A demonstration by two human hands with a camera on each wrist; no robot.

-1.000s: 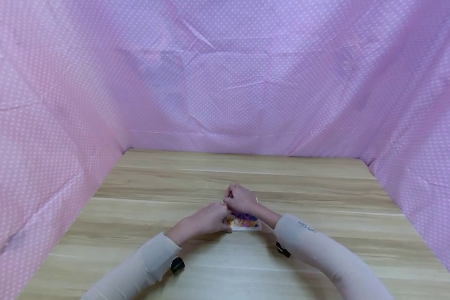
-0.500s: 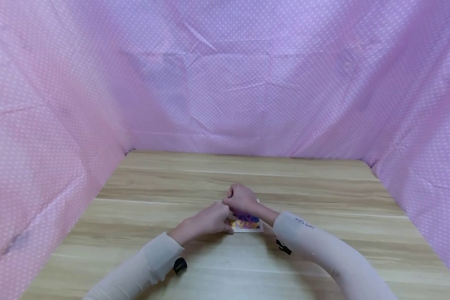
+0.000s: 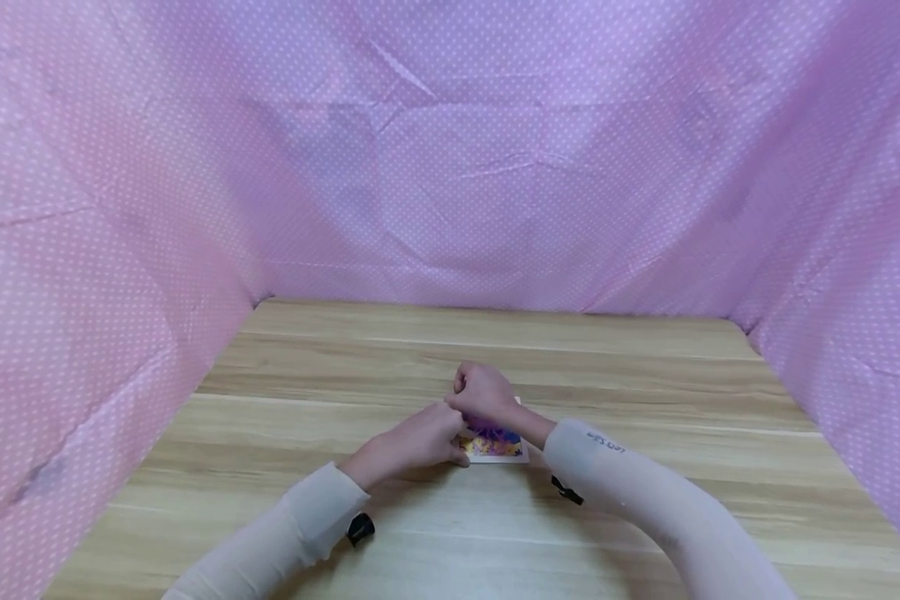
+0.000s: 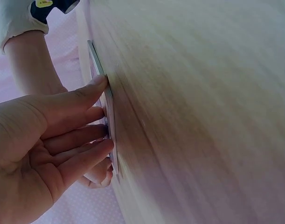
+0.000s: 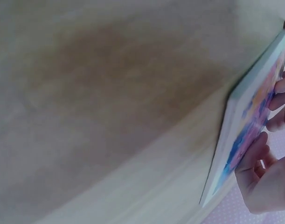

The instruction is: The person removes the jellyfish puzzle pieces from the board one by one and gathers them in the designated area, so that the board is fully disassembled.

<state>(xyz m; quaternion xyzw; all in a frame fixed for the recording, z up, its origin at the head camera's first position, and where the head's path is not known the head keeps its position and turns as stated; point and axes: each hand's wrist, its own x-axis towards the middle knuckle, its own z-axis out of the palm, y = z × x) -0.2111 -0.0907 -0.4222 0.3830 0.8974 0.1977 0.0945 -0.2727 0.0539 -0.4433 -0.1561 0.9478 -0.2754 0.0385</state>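
A flat, thin board with a colourful picture [image 3: 492,447] and a white border lies on the wooden table, partly covered by both hands. My left hand [image 3: 423,436] holds its left side. In the left wrist view, the thumb of this left hand [image 4: 63,126] presses the board's edge [image 4: 113,105] at the near corner, and the fingertips touch farther along that side. My right hand [image 3: 487,394] bends over the board's far left part with curled fingers. In the right wrist view, the fingertips of the right hand [image 5: 266,179] meet the picture [image 5: 247,133]; whether they pinch anything is hidden.
The light wooden table [image 3: 270,517] spreads around the board on all sides. Pink dotted cloth [image 3: 450,192] hangs behind the table and along its left and right sides. A black wrist device [image 3: 361,529] sits under the left sleeve, another [image 3: 567,490] under the right.
Both hands stay at the board. The right hand rises very slightly at the far left part; the board hardly moves.
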